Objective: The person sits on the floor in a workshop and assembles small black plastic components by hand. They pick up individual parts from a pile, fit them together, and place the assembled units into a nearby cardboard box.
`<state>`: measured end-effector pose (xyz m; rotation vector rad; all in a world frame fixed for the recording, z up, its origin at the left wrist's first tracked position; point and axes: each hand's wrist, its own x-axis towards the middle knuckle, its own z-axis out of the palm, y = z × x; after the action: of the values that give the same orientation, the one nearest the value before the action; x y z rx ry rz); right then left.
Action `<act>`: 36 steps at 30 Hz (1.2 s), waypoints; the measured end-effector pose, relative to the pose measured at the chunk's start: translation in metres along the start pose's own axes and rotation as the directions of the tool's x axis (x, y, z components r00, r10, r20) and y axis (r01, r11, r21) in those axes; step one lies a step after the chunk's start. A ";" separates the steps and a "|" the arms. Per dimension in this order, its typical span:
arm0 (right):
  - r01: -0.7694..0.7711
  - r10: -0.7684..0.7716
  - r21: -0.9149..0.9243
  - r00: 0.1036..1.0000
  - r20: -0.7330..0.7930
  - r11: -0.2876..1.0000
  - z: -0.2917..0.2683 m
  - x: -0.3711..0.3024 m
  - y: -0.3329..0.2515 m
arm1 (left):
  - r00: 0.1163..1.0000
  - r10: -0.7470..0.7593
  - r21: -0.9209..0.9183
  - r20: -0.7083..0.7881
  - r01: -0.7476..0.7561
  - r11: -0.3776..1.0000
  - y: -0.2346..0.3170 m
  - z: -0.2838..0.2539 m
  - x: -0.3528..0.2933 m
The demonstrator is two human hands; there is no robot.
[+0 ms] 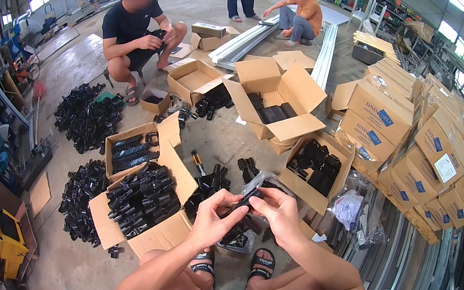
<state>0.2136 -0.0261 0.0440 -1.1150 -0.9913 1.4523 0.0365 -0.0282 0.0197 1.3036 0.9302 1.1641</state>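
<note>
Concrete floor [218, 137] below; black part [246, 199] in both hands' [215, 214] [281, 212] fingertips.

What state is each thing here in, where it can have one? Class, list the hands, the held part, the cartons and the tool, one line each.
Held black part, raised between both hands
Left hand, grip closed on it
Right hand, grip closed on it
Front-left carton, open, full of black parts
Rear-centre carton, open, partly filled
Right-hand carton, open, parts inside
Stacked cartons, mostly appear closed
Orange-and-black tool, unheld
</note>
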 end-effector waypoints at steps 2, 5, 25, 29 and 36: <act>0.007 -0.007 -0.022 1.000 -0.005 1.000 0.001 0.000 0.000 | 1.000 -0.018 -0.064 -0.001 0.018 0.998 -0.005 -0.001 0.000; 0.033 -0.034 -0.045 0.999 0.000 0.998 0.003 0.001 0.000 | 0.998 -0.060 -0.114 -0.006 0.059 0.992 -0.008 -0.004 0.001; 0.339 0.358 -0.939 0.884 0.300 -0.051 -0.042 0.089 0.329 | 0.939 -0.297 -0.690 -0.175 0.098 0.717 0.031 -0.051 0.012; 0.076 0.425 -0.997 0.903 0.063 -0.015 -0.029 0.072 0.362 | 0.932 -0.304 -0.703 -0.198 0.081 0.706 0.033 -0.060 0.006; 0.061 0.372 -0.998 0.927 0.048 -0.024 -0.026 0.065 0.389 | 0.946 -0.257 -0.715 -0.198 0.040 0.698 0.028 -0.069 0.008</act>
<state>0.1464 -0.0199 -0.3456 -2.1250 -2.4751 0.8422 -0.0322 -0.0076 0.0424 0.4260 0.6570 1.4081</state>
